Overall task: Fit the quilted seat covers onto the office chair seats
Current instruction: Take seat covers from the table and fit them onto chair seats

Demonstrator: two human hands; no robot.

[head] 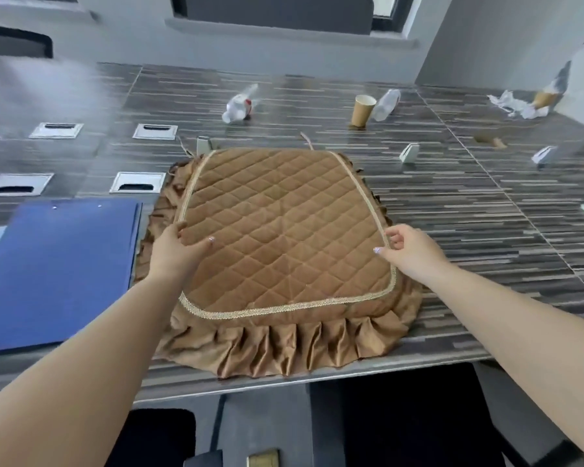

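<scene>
A brown quilted seat cover (284,230) with gold trim and a pleated skirt lies flat on the striped dark table (486,237), its skirt hanging over the near edge. My left hand (174,252) pinches the cover's left edge, thumb on top and fingers under the quilted panel. At the cover's right edge, my right hand (408,251) has thumb and fingers closing on the gold trim. Part of a dark office chair (402,416) shows under the table's near edge, and another dark seat (159,433) lies lower left.
A blue folder (54,271) lies left of the cover. Behind it are two plastic bottles (238,104), (386,104), a paper cup (363,111), crumpled paper (516,106), small card holders (409,153) and metal cable ports (137,182). More chairs stand along the far side.
</scene>
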